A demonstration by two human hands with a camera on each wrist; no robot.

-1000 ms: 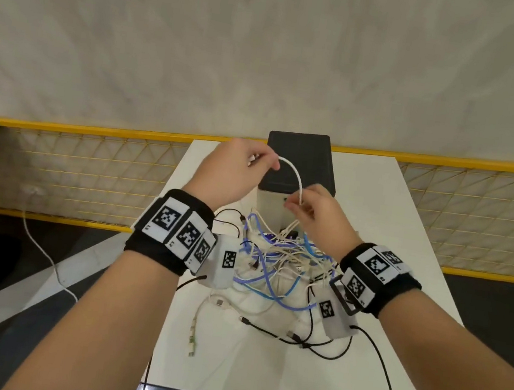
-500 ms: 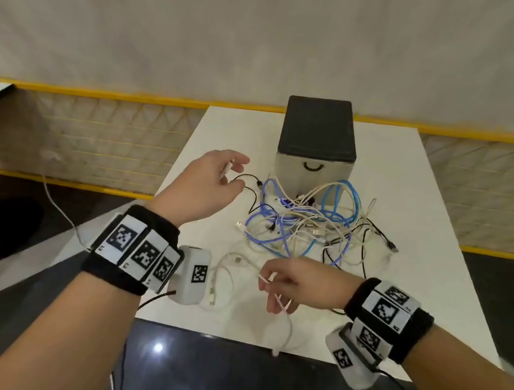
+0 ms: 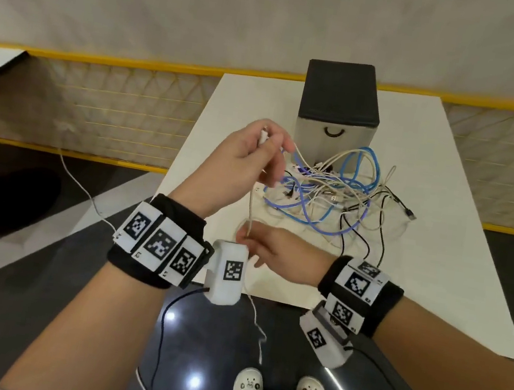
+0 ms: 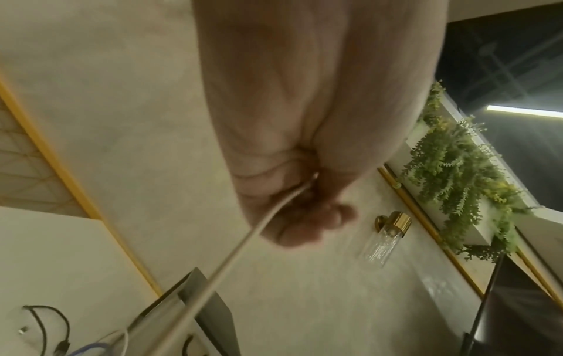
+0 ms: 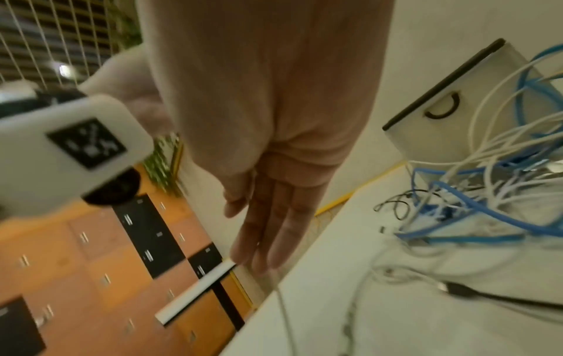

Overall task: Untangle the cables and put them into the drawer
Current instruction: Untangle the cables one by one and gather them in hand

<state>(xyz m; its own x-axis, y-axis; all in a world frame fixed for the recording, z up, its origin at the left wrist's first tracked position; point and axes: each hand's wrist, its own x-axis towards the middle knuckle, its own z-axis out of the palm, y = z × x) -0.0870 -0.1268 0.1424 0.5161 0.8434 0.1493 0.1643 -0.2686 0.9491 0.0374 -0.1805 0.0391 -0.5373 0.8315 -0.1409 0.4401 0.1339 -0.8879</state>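
Observation:
My left hand (image 3: 264, 144) is raised left of the tangle and grips the plug end of a white cable (image 3: 250, 200); the left wrist view shows the cable (image 4: 243, 243) leaving my curled fingers (image 4: 304, 216). It runs straight down to my right hand (image 3: 248, 238), which pinches it near the table's front edge. The cable's tail hangs off the edge toward the floor. A tangle of blue, white and black cables (image 3: 332, 192) lies in front of the drawer box (image 3: 339, 107), whose drawer front with its black handle (image 3: 333, 133) is closed. In the right wrist view my fingers (image 5: 262, 240) are nearly straight.
The white table (image 3: 434, 286) is narrow, and its front edge is just below my right hand. A yellow-railed mesh barrier (image 3: 113, 102) runs behind it. A loose white cable (image 3: 79, 183) trails over the floor at the left, near a black round base (image 3: 14, 194).
Both hands left the tangle by the drawer, pulling a white cable toward the front edge. My left hand has since risen with the plug end, stretching the cable between my hands.

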